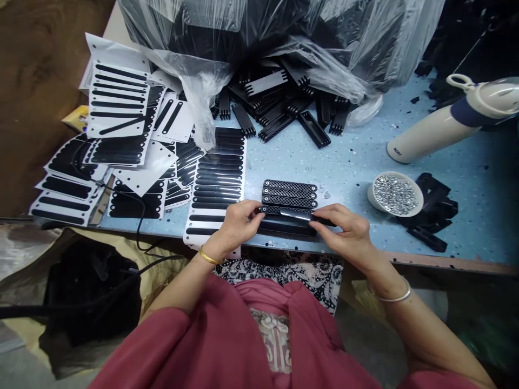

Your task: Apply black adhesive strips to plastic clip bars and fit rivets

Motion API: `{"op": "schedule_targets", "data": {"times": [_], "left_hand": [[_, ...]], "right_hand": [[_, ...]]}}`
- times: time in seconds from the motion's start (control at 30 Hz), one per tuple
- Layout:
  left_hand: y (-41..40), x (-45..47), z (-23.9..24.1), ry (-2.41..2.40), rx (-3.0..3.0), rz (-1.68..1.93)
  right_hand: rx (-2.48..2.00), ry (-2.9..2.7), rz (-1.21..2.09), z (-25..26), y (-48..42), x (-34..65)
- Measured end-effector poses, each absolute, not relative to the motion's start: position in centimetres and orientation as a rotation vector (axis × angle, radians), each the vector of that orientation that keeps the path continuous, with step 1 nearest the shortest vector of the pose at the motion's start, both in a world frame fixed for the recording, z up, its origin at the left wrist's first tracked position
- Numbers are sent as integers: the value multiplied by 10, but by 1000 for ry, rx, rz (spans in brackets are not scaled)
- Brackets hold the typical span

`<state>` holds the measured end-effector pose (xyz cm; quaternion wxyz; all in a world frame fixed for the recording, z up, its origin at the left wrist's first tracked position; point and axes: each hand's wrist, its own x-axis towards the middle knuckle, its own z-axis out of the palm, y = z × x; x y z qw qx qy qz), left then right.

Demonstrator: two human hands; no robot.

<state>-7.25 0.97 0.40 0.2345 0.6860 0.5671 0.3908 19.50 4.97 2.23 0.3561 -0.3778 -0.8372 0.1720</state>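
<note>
A row of black, mesh-patterned plastic strips (289, 194) lies on the blue table (348, 156) near its front edge. My left hand (237, 222) pinches the left end of the nearest strip, its fingers closed. My right hand (344, 227) presses a glossy black adhesive strip (298, 214) onto that piece from the right end, fingers closed on it. A white backing sheet with black adhesive strips (217, 183) lies just left of my left hand.
Several more sticker sheets (117, 119) are spread at the left. A pile of black comb-like parts (279, 102) spills from a clear plastic bag (263, 32) at the back. A white bowl of small silver bits (395, 193), a white bottle (450, 116) and loose black parts (432, 213) lie at the right.
</note>
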Motion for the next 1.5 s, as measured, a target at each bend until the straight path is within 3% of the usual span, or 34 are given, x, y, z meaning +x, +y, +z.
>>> {"op": "schedule_targets", "data": {"times": [1.5], "left_hand": [[3, -73, 1, 1521, 1595, 1146]], "right_hand": [[-973, -2296, 382, 20, 53, 161]]}}
